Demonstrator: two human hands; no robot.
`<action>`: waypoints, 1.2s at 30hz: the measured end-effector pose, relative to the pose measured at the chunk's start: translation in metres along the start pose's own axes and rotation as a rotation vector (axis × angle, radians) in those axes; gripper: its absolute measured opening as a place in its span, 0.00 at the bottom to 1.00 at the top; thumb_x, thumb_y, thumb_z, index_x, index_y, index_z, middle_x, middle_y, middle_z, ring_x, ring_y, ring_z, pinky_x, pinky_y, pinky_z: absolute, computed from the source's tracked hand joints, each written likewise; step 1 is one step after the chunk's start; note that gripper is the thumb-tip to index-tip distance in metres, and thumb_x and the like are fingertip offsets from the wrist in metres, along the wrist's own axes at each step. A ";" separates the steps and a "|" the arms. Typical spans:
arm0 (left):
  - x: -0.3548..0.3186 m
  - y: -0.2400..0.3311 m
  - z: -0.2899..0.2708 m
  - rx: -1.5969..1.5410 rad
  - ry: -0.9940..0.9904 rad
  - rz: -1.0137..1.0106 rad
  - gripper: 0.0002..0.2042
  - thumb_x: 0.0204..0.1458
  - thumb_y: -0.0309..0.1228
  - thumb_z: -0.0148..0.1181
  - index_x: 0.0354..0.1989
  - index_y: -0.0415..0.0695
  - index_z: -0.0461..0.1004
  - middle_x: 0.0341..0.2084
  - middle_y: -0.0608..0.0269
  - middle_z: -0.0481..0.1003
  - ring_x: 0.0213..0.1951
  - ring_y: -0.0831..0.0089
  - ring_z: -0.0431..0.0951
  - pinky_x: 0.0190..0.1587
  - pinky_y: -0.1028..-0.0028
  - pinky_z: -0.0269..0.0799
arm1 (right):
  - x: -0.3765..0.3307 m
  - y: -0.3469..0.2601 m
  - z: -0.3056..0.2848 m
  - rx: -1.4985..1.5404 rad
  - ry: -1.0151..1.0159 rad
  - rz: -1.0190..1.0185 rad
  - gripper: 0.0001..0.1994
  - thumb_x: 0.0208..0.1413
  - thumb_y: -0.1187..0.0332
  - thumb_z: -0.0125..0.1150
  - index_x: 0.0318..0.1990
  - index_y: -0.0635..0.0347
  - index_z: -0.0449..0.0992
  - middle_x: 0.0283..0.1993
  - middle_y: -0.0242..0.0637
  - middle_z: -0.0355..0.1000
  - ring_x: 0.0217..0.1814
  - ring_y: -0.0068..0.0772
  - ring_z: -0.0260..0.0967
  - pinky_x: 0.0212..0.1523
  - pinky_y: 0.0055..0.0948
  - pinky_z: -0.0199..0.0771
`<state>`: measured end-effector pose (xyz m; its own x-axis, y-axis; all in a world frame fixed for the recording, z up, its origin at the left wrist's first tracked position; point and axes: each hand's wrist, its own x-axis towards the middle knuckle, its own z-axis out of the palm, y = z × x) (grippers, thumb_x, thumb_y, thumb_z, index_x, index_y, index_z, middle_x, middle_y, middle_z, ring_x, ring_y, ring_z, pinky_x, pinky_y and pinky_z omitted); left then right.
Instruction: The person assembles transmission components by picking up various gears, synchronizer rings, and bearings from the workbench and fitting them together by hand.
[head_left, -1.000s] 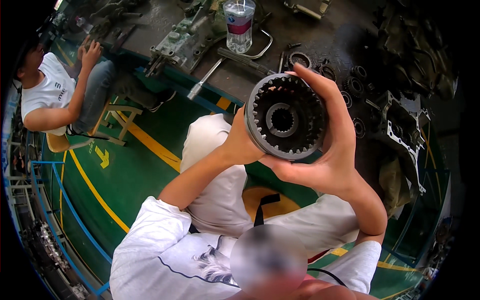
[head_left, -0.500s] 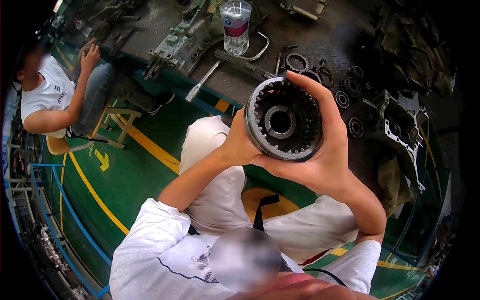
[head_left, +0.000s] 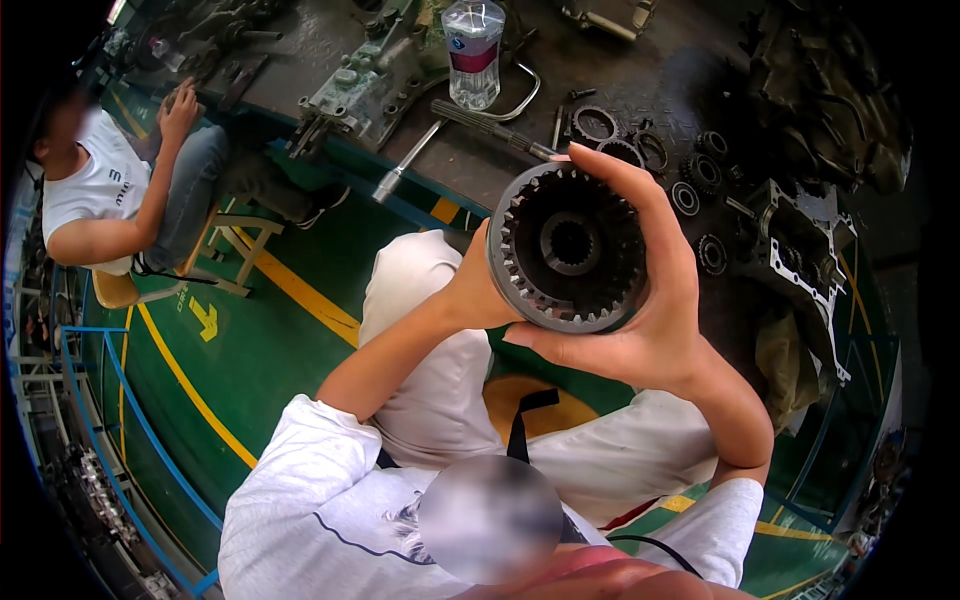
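A round steel gear sleeve, toothed around its inner rim, is held up above my lap with its hollow end facing me. Deep inside it sits a smaller splined bore. My left hand grips its left side, fingers mostly hidden behind it. Around the right side wraps my right hand, thumb along the lower edge and index finger over the top. Just beyond the sleeve, a splined shaft lies on the metal workbench.
Several gear rings and bearings lie on the bench to the right, near an open gearbox housing. A water bottle, a bent-handled socket wrench and a valve-body casting are farther back. Another person sits at left.
The gear sleeve has tilted slightly, so its opening faces me more squarely and its inside looks darker. Both hands keep their hold. The seated person's hands have shifted slightly.
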<state>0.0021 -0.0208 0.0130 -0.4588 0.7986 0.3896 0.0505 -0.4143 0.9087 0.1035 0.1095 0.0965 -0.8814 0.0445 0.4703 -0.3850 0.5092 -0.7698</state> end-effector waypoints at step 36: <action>-0.007 -0.021 -0.006 -0.063 -0.111 -0.088 0.47 0.27 0.35 0.81 0.61 0.41 0.61 0.53 0.59 0.71 0.54 0.71 0.72 0.58 0.69 0.69 | -0.002 -0.006 -0.017 -0.062 -0.087 -0.108 0.49 0.26 0.62 0.82 0.61 0.70 0.64 0.57 0.49 0.67 0.59 0.44 0.66 0.59 0.35 0.65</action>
<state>-0.0006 -0.0207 -0.0094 -0.3583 0.8749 0.3259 -0.0428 -0.3641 0.9304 0.1124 0.1211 0.1070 -0.8572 -0.0863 0.5077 -0.4635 0.5589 -0.6876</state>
